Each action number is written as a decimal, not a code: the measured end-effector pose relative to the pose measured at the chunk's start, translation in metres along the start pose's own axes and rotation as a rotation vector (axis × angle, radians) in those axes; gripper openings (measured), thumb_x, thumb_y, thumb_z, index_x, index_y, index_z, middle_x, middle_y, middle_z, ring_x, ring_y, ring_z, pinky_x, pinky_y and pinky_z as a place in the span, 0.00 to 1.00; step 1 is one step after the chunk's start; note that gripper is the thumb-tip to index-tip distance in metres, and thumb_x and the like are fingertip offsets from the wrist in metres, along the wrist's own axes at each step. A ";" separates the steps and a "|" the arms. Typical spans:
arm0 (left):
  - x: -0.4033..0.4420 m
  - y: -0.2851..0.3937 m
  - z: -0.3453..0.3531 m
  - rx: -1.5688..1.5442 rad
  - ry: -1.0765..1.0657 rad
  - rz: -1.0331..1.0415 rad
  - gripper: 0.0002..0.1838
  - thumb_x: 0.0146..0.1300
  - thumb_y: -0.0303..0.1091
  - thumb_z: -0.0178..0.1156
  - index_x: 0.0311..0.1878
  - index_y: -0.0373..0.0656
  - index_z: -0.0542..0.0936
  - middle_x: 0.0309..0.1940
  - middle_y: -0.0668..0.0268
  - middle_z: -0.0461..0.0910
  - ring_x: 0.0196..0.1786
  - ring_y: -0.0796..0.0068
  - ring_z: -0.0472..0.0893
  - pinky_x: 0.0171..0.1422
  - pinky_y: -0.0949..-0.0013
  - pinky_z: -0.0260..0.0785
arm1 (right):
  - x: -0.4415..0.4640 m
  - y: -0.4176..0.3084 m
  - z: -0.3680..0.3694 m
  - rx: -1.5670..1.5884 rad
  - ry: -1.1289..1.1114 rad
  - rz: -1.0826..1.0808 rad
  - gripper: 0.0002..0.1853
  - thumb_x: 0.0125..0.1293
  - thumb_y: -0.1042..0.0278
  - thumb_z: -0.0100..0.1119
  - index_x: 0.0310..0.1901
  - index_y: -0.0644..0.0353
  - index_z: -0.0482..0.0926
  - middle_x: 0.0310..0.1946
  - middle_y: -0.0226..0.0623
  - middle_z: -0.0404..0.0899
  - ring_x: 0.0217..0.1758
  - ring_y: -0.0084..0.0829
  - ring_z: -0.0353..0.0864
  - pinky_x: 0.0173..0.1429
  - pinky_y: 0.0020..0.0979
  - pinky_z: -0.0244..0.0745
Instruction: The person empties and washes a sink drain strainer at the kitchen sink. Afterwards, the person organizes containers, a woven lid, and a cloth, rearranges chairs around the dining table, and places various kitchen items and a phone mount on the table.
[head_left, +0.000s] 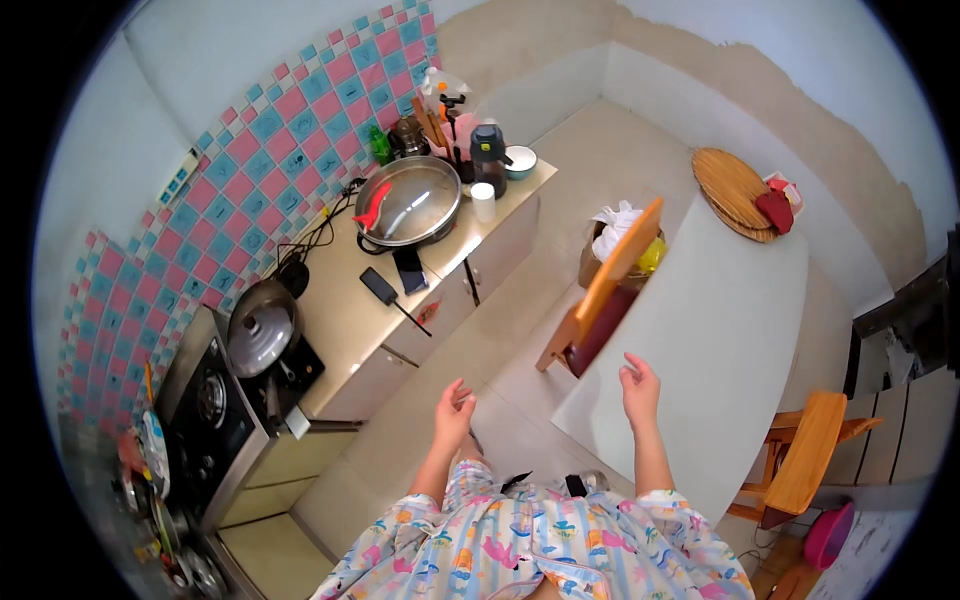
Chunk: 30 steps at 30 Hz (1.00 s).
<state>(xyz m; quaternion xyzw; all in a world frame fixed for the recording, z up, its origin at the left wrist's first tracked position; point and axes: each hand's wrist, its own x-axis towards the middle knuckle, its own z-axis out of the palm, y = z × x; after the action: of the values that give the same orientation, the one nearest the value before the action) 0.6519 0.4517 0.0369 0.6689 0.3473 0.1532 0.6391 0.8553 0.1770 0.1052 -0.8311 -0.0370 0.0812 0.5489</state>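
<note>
My left hand [455, 412] is held out over the floor, its fingers loosely bent and apart, with nothing in it. On the other side, my right hand [640, 388] hovers by the near end of the white table [725, 320], also empty with loose fingers. Nearest to my left hand on the counter lie a black box-like device [378, 286] with a cord and a dark phone [410, 270]. A wooden chair [610, 285] stands against the table's left side, just beyond my right hand.
The counter [330, 345] carries a large lidded pan [410, 200], a white cup [483, 202], a dark bottle [488, 158] and a bowl [520, 162]. A lidded wok [262, 335] sits by the gas stove [210, 405]. Another chair [805, 460] stands at right.
</note>
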 end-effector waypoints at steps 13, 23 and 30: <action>0.241 0.090 -0.087 -0.044 -0.285 0.101 0.17 0.65 0.28 0.55 0.57 0.37 0.73 0.49 0.59 0.78 0.52 0.73 0.77 0.58 0.71 0.69 | 0.117 -0.059 0.160 -0.593 0.368 -0.123 0.28 0.59 0.79 0.53 0.63 0.64 0.65 0.62 0.50 0.66 0.64 0.46 0.67 0.67 0.37 0.64; 0.341 0.161 0.075 0.060 -0.766 0.127 0.17 0.66 0.28 0.55 0.57 0.37 0.72 0.50 0.60 0.78 0.51 0.72 0.78 0.57 0.71 0.69 | 0.171 -0.077 0.114 -0.348 0.484 0.117 0.05 0.53 0.71 0.64 0.32 0.62 0.82 0.26 0.43 0.82 0.29 0.39 0.83 0.37 0.35 0.77; 0.402 0.212 0.216 0.251 -1.055 0.175 0.18 0.66 0.29 0.56 0.58 0.36 0.71 0.50 0.57 0.78 0.50 0.71 0.78 0.55 0.69 0.71 | 0.236 -0.072 0.084 -0.392 0.387 0.337 0.14 0.45 0.63 0.73 0.20 0.59 0.75 0.21 0.40 0.78 0.26 0.41 0.78 0.33 0.38 0.73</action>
<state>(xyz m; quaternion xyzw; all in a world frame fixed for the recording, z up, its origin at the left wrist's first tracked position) 1.1351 0.5675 0.1152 0.7524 -0.0616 -0.1930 0.6268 1.0743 0.3176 0.1168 -0.9155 0.1913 0.0030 0.3540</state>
